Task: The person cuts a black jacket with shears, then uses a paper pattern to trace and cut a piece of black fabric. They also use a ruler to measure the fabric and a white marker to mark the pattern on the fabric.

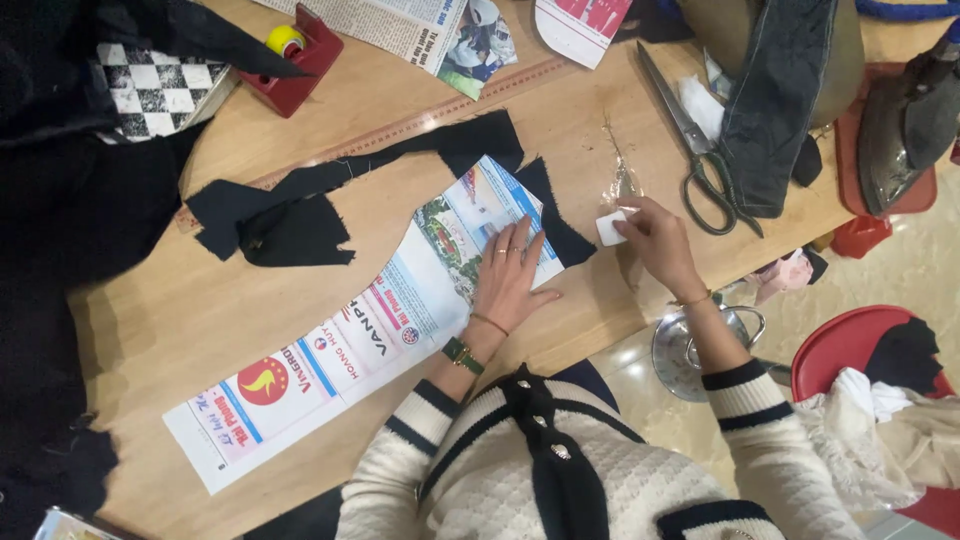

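Paper pattern strip (340,365), a long printed sheet, lies flat on the bench (190,320), its long axis running from the lower left of the frame up toward the centre, the upper end overlapping black cloth. Nearest the camera, both cream sleeves with dark cuffs come up from the bottom edge. The left hand (510,275) is pressed palm-down on the strip's upper end, fingers (500,248) spread flat and pointing up the frame, gripping nothing, just pinning the paper. There's a watch at that wrist. The right hand (655,240) sits right of centre, wrist bent inward, its fingers pinched closed on a small white chalk piece (610,228), which touches the bench just beside the strip's end and the black cloth (330,200).

The bench's near edge cuts diagonally under both forearms; beyond it at the right, floor, a metal pot lid (700,345) and a red stool (850,350). Bare wood lies open left of the strip.

Further up, the black cloth sprawls from centre-left to centre, a wooden ruler (420,125) angled behind it. Scissors (695,150) lie upper right, points toward the top. An iron (905,120) rests at the far right edge, a red tape holder (295,50) upper left.
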